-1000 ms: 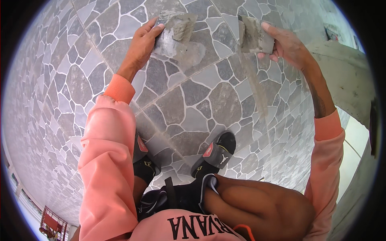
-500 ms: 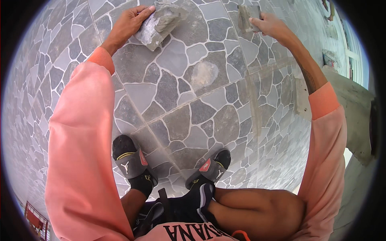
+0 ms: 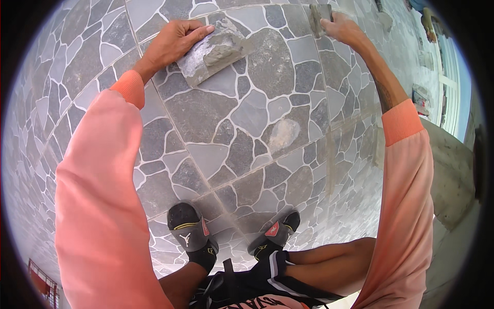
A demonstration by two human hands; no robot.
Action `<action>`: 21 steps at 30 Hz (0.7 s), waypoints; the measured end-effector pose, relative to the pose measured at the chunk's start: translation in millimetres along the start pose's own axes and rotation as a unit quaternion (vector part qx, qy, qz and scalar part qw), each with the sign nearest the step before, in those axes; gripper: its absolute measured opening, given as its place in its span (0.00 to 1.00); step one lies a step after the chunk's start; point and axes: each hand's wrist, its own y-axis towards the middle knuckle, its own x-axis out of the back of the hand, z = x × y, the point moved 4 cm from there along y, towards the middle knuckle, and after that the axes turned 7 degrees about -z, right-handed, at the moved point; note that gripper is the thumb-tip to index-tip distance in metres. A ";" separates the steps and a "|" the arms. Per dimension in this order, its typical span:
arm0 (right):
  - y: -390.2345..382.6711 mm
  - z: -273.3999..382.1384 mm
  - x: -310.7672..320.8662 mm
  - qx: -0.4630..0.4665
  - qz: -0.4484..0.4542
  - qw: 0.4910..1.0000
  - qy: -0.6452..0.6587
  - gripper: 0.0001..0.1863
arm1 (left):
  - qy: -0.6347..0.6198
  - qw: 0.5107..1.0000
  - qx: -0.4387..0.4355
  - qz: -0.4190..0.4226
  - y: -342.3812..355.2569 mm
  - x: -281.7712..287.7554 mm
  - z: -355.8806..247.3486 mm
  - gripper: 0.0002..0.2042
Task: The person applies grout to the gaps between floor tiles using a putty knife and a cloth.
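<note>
My left hand (image 3: 177, 42) is closed on the left edge of a small flat board with grey, wet-looking mortar (image 3: 221, 49) heaped on it. The thumb lies along the top, and the fingers underneath are hidden. Farther off to the right, my right hand (image 3: 346, 28) grips a flat, rectangular, grey-smeared scraper (image 3: 320, 19). Its blade is against or just above the stone-patterned tiles; which one I cannot tell. Below both hands spreads the floor (image 3: 206, 113) of grey irregular stone shapes with pale joints.
A pale dusty patch (image 3: 284, 134) marks one tile. My sandalled feet (image 3: 191, 232) stand on the floor close to me. At the right are a grey concrete-like slab (image 3: 450, 175) and white bars (image 3: 448, 98). A red frame (image 3: 43, 283) shows at the lower left.
The floor and my feet sit lower and farther right in the picture. The mortar-covered board appears slightly lower and to the right, still in my left hand. My right hand keeps the scraper.
</note>
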 end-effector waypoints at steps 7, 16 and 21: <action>12.4 26.5 -6.8 0.076 -0.040 0.993 -0.085 0.23 | 0.002 0.997 0.011 0.080 0.7 -0.9 -5.0 0.18; 6.4 67.7 -36.3 0.071 -0.077 0.988 -0.117 0.16 | 0.014 0.986 0.010 0.166 9.3 3.5 -10.4 0.17; 31.2 29.6 -8.9 0.129 0.015 0.989 -0.069 0.17 | 0.047 0.976 0.016 0.211 13.4 1.5 -8.3 0.16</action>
